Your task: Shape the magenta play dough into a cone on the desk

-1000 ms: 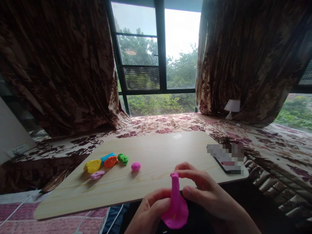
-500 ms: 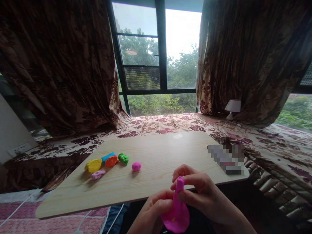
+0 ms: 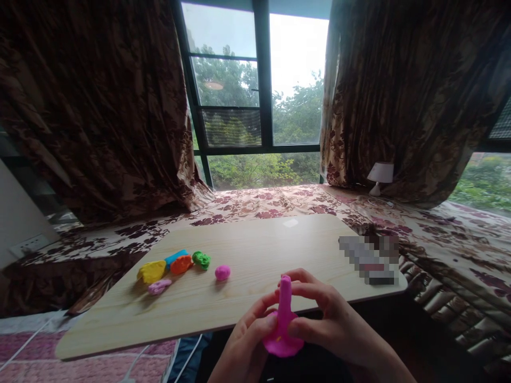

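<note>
Both hands hold one piece of bright pink modelling clay (image 3: 285, 306), just past the table's near edge. It has a flat round base with a tall stem standing up from it. My left hand (image 3: 255, 327) pinches the base on its left side, thumb on top. Around the stem and the base's right side curl the fingers of my right hand (image 3: 323, 308), its thumb low against the clay. A small yellow speck shows on the base. On the table, a pink clay ball (image 3: 222, 273) lies nearest to the hands.
Left on the wooden table (image 3: 255, 244) lie yellow (image 3: 151, 272), blue (image 3: 175, 258), orange (image 3: 181, 264), green (image 3: 202, 260) and pale pink clay lumps (image 3: 159, 287). A blurred-out object (image 3: 369, 260) sits at the right edge. A small lamp (image 3: 380, 175) stands behind, near the curtain.
The pink clay piece has risen and shifted slightly left, its base now tipped flatter. The right thumb has slid down from the stem to the base. The lumps on the table stay put.
</note>
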The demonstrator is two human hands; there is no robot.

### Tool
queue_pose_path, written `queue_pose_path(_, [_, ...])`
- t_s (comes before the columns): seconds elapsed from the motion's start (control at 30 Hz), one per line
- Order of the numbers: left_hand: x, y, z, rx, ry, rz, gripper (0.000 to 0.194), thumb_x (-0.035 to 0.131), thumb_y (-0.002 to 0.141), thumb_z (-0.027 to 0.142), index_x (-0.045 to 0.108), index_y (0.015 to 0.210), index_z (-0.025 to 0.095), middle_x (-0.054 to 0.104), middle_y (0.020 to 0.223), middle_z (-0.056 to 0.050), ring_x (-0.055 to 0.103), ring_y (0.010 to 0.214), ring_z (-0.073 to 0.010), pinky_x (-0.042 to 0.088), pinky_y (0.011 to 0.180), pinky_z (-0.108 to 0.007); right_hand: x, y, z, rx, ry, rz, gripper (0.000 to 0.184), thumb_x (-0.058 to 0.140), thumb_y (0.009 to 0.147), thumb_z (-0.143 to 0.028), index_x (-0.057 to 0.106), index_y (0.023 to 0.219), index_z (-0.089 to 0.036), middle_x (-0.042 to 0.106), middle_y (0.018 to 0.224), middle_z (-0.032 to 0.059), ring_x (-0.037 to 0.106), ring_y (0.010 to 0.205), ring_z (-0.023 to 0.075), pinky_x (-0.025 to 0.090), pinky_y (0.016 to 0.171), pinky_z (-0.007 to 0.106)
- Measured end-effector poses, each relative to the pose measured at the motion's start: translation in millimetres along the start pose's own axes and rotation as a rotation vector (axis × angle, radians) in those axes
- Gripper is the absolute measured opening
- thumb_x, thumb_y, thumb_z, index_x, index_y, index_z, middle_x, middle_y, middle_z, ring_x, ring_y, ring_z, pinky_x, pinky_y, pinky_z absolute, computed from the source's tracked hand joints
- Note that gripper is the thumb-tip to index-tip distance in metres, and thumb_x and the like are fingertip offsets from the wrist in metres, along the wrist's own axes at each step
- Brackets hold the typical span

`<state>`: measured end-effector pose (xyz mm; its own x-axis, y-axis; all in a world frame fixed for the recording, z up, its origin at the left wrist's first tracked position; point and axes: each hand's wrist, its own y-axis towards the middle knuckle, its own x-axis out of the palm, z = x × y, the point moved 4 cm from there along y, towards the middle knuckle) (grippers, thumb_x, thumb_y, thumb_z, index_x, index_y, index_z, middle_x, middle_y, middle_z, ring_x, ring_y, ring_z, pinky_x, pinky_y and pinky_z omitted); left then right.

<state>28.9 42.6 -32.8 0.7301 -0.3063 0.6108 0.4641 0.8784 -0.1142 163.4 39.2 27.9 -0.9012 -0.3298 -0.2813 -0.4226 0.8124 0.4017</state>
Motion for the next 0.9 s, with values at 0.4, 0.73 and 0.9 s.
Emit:
queue_pose_path(0.4, [-10.1, 3.7, -4.3, 0.043, 0.079, 0.188, 0.034, 0.067, 0.073, 0.031, 0.065, 0.102, 0.014, 0.072, 0.089, -0.01, 0.065, 0.076, -0.018, 0.05, 0.068, -0.027, 2.3, 0.3, 14.8, -0.021, -0.152, 0.107, 0.024, 0.066, 0.074, -0.015, 0.065, 0.096, -0.026, 0.055, 0.106, 0.0026, 0.05, 0.103, 0.0172, 0.041, 0.091, 0.029])
queue_pose_path(0.73, [-47.4, 11.0, 8.7, 0.314, 0.425, 0.57, 0.054, 0.066, 0.069, 0.046, 0.057, 0.113, 0.015, 0.069, 0.096, -0.009, 0.064, 0.082, -0.0206, 0.047, 0.072, -0.031, -0.5, 24.3, 58.3, 0.016, -0.425, 0.222, 0.008, 0.062, 0.079, -0.023, 0.068, 0.085, -0.022, 0.059, 0.094, 0.0031, 0.051, 0.094, 0.0171, 0.04, 0.084, 0.028])
queue_pose_path(0.9, [-66.4, 7.4, 25.7, 0.483, 0.753, 0.704, 0.044, 0.06, 0.074, 0.044, 0.059, 0.108, 0.018, 0.064, 0.106, -0.008, 0.059, 0.098, -0.0235, 0.045, 0.082, -0.033, 0.5, 56.6, 114.9, 0.102, -0.59, 0.247, 0.007, 0.062, 0.077, -0.022, 0.069, 0.077, -0.021, 0.06, 0.075, 0.0018, 0.052, 0.079, 0.0166, 0.039, 0.075, 0.029])
